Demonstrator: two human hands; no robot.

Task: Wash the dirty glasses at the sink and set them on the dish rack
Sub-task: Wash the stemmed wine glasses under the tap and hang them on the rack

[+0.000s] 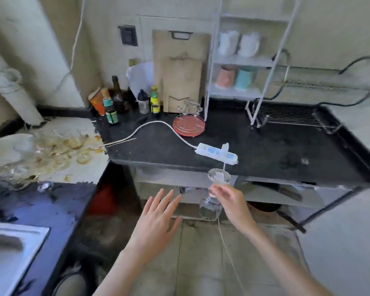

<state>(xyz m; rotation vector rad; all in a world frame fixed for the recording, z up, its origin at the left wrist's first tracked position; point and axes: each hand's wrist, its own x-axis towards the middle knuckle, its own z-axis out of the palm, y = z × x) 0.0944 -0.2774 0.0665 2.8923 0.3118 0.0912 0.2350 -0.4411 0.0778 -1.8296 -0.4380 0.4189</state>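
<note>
Stretching across the far side is one long black counter, the biggest thing to see. One metal sink peeks in at the lower left, set in a second dark counter. One black wire dish rack sits on the right end of the long counter, with one tall white shelf just beside it. That shelf holds four cups: two white cups up high and, below them, one pink cup next to one blue cup. Two wooden cutting boards lean on the wall, the small one in front of the big one. One red round plate lies flat near them. About six bottles stand close together in the corner; they are blurry, so the count is not sure. Some dirty glasses crowd a stained white top at the left, too blurry to count. One white power strip lies near the front edge of the long counter. Two bare hands reach out low in the middle. The left hand holds nothing, fingers spread and straight. The right hand pinches the stem of one clear wine glass, held upside down in the air in front of the long counter, foot up and bowl down.
</note>
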